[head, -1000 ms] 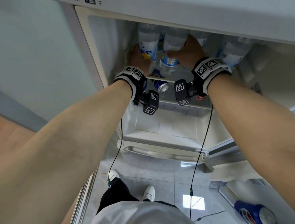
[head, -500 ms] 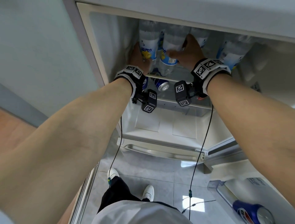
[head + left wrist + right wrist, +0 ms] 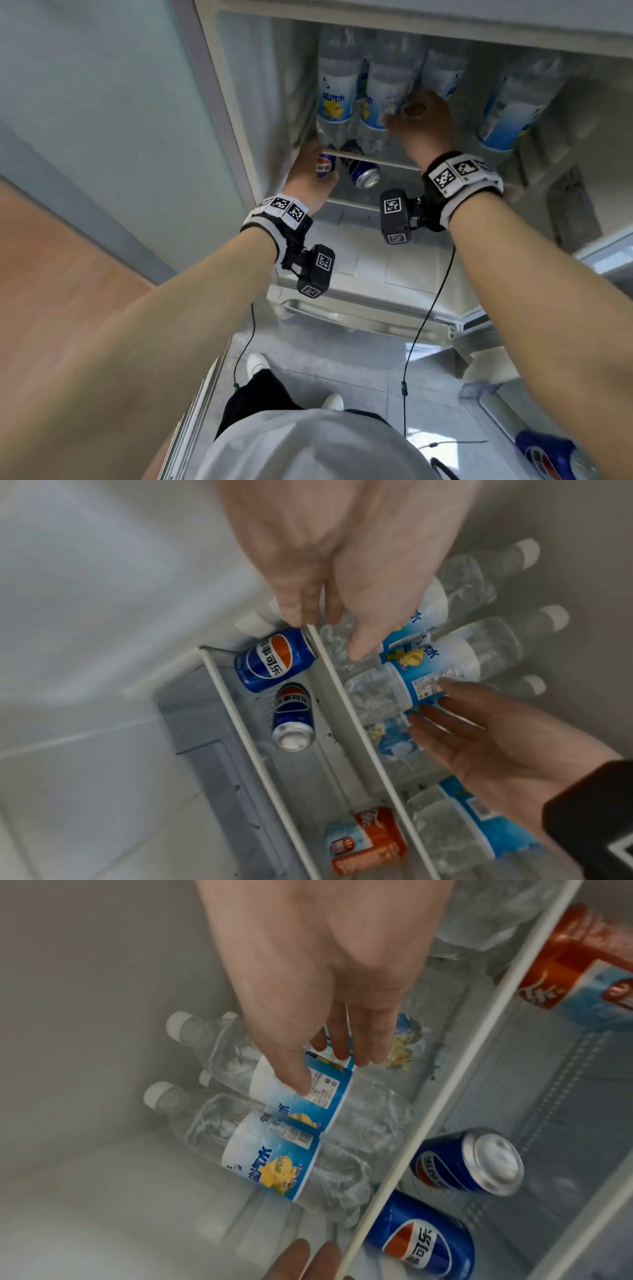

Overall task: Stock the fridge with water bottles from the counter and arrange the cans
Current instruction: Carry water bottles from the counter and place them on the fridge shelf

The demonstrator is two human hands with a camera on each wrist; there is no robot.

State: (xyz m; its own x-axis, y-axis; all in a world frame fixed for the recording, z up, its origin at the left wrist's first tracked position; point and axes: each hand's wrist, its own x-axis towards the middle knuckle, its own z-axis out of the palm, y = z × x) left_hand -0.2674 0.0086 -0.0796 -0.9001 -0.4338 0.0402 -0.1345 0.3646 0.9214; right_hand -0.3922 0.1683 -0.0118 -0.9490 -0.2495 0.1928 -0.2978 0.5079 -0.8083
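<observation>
Several clear water bottles (image 3: 334,99) with blue labels lie side by side on the fridge's upper glass shelf (image 3: 394,163), caps to the back. My right hand (image 3: 411,113) reaches in with straight fingers, fingertips (image 3: 304,1083) resting on the label of the second bottle (image 3: 308,1104). Two blue cola cans (image 3: 274,661) (image 3: 293,718) lie on their sides on the shelf below. An orange can (image 3: 366,840) lies farther right. My left hand (image 3: 308,171) is at the shelf's white front rim (image 3: 359,723), fingers straight, tips by the left can's top; it grips nothing.
The fridge's left inner wall (image 3: 267,102) is close beside my left hand. A white drawer (image 3: 370,270) sits below the can shelf. At lower right the open door's rack (image 3: 486,404) holds another blue can (image 3: 544,455). Cables hang from both wrists above my feet.
My left hand has come off the leftmost bottle and dropped to the shelf rim beside the blue can. My right hand stays on the bottles, shifted slightly right.
</observation>
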